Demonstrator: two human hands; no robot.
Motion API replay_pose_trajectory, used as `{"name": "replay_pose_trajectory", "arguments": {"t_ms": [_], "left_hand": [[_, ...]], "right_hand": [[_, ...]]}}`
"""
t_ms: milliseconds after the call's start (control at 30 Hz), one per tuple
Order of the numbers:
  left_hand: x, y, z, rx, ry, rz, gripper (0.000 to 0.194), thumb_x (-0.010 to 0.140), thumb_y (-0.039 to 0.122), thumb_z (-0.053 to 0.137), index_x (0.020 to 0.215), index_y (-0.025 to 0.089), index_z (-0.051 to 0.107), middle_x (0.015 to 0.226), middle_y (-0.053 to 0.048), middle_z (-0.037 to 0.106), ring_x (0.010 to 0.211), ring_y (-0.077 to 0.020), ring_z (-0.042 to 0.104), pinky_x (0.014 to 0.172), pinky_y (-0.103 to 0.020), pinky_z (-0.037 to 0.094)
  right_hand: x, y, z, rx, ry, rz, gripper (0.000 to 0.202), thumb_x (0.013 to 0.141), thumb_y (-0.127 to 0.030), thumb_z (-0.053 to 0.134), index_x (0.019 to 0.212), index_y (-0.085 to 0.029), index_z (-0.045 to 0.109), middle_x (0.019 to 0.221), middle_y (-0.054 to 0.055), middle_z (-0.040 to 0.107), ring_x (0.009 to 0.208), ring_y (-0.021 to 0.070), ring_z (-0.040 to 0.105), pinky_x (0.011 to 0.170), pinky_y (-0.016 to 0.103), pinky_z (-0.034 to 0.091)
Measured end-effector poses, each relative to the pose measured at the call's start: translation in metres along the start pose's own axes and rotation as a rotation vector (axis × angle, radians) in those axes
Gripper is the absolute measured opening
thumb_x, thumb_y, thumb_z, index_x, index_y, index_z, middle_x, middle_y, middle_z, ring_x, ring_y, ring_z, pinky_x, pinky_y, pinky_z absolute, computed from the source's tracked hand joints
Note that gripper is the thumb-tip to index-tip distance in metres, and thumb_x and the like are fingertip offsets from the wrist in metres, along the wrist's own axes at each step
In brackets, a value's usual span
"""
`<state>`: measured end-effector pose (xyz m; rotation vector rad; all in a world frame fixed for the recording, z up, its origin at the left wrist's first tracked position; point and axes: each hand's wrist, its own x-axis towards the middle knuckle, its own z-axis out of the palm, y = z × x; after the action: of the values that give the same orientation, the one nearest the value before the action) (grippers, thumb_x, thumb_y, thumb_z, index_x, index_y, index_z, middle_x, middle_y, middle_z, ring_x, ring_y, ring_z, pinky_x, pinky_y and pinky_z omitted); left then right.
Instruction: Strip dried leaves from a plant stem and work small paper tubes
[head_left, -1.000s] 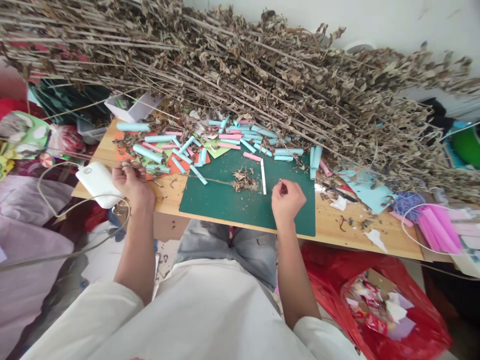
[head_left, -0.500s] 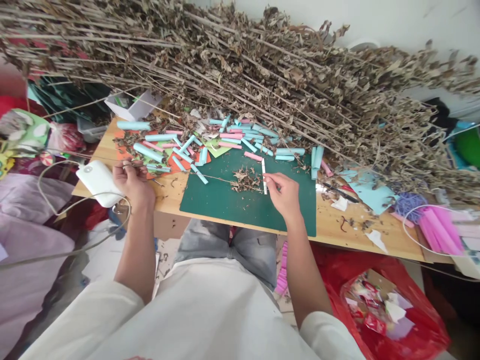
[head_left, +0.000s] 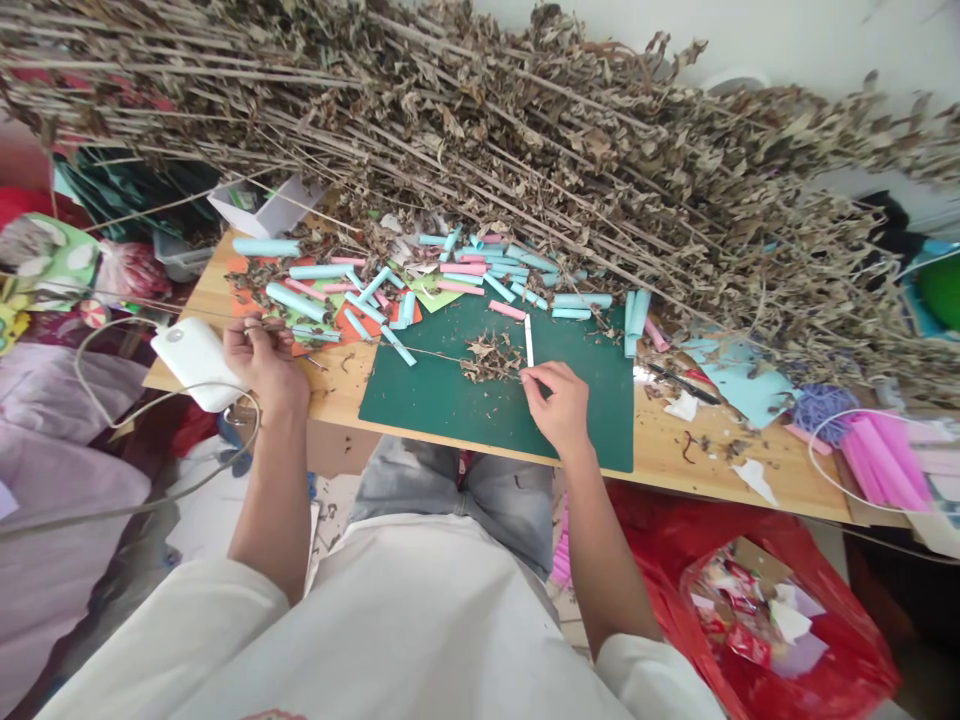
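Two bare hands work at a wooden table point(head_left: 341, 390): the right hand point(head_left: 556, 402), clear of the dry leaves point(head_left: 491, 357) a second ago, now appears to pinch their right edge, on the green mat point(head_left: 450, 412) at the frame's centre, beside a white strip point(head_left: 529, 340). The left hand point(head_left: 264, 362), unmoved at centre left, seems closed on their thin stem point(head_left: 439, 354), so both ends look held.

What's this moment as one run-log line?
left hand: curled, contents unclear, beside white device | right hand: fingertips together beside dried leaves | dried leaves: on green mat, left of white strip
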<state>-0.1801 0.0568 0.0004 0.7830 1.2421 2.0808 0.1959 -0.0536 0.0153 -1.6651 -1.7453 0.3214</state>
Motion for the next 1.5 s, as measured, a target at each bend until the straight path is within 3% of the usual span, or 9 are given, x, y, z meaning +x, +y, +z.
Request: {"name": "replay_pose_trajectory", "arguments": {"t_ms": [200, 300, 467, 600, 700, 1033, 1300, 1500], "left_hand": [[-0.001, 0.003, 0.002, 0.023, 0.011, -0.04, 0.016, 0.092, 0.025, 0.056, 0.087, 0.015, 0.044, 0.072, 0.003, 0.055, 0.055, -0.003, 0.048, 0.053, -0.015, 0.039], [-0.002, 0.003, 0.002, -0.008, -0.005, -0.03, 0.023, 0.089, 0.03, 0.063, 0.088, 0.014, 0.046, 0.072, 0.002, 0.056, 0.055, -0.0031, 0.048, 0.053, -0.015, 0.039], [-0.002, 0.001, 0.0, -0.038, -0.018, -0.023, 0.027, 0.086, 0.032, 0.067, 0.086, 0.014, 0.046, 0.071, 0.002, 0.057, 0.055, -0.0036, 0.049, 0.052, -0.015, 0.038], [-0.001, 0.0, 0.0, -0.056, -0.009, -0.022, 0.029, 0.085, 0.032, 0.068, 0.085, 0.015, 0.045, 0.075, 0.002, 0.056, 0.058, -0.0033, 0.05, 0.053, -0.015, 0.038], [-0.001, 0.002, 0.001, -0.058, 0.015, -0.036, 0.029, 0.084, 0.031, 0.069, 0.084, 0.015, 0.045, 0.08, 0.002, 0.054, 0.059, -0.0027, 0.049, 0.053, -0.015, 0.038], [-0.002, 0.005, 0.003, -0.046, -0.024, -0.053, 0.033, 0.082, 0.035, 0.072, 0.081, 0.017, 0.045, 0.075, 0.003, 0.053, 0.059, -0.004, 0.048, 0.053, -0.015, 0.037], [-0.002, 0.006, 0.001, -0.057, -0.02, -0.087, 0.036, 0.078, 0.034, 0.074, 0.079, 0.017, 0.043, 0.081, 0.002, 0.053, 0.063, -0.0035, 0.048, 0.054, -0.014, 0.038], [0.0, 0.005, 0.002, -0.012, 0.001, -0.054, 0.036, 0.082, 0.035, 0.071, 0.077, 0.017, 0.04, 0.087, 0.001, 0.052, 0.066, -0.0035, 0.049, 0.055, -0.015, 0.038]], "right_hand": [[0.003, 0.002, -0.013, 0.031, 0.114, 0.162, 0.022, 0.09, -0.03, 0.054, 0.087, -0.019, 0.073, 0.078, 0.004, 0.07, 0.068, 0.0157, 0.059, 0.068, 0.029, 0.048], [0.01, -0.003, -0.013, 0.045, 0.096, 0.106, 0.023, 0.091, -0.029, 0.053, 0.096, -0.02, 0.074, 0.087, 0.005, 0.07, 0.077, 0.0172, 0.061, 0.074, 0.03, 0.049], [0.022, -0.021, -0.009, -0.176, -0.033, -0.014, 0.026, 0.086, -0.03, 0.062, 0.11, -0.023, 0.071, 0.105, 0.007, 0.069, 0.1, 0.0249, 0.055, 0.084, 0.038, 0.043], [0.023, -0.031, -0.001, -0.265, -0.158, -0.062, 0.016, 0.087, -0.035, 0.064, 0.095, -0.025, 0.074, 0.096, 0.006, 0.071, 0.097, 0.0251, 0.052, 0.077, 0.037, 0.036], [0.021, -0.033, 0.006, -0.327, -0.182, -0.108, 0.015, 0.089, -0.034, 0.063, 0.092, -0.026, 0.074, 0.09, 0.006, 0.069, 0.094, 0.0247, 0.05, 0.074, 0.037, 0.032], [0.023, -0.05, 0.011, -0.413, -0.203, -0.211, 0.027, 0.09, -0.042, 0.061, 0.113, -0.029, 0.068, 0.099, 0.007, 0.068, 0.097, 0.0259, 0.048, 0.074, 0.038, 0.028], [0.035, -0.058, 0.029, -0.321, -0.354, -0.293, 0.023, 0.096, -0.032, 0.052, 0.095, -0.026, 0.073, 0.084, 0.005, 0.071, 0.088, 0.0224, 0.051, 0.071, 0.034, 0.03], [0.034, -0.048, 0.026, -0.198, -0.31, -0.257, 0.027, 0.097, -0.033, 0.051, 0.089, -0.024, 0.075, 0.083, 0.003, 0.072, 0.08, 0.0183, 0.052, 0.07, 0.03, 0.034]]}}
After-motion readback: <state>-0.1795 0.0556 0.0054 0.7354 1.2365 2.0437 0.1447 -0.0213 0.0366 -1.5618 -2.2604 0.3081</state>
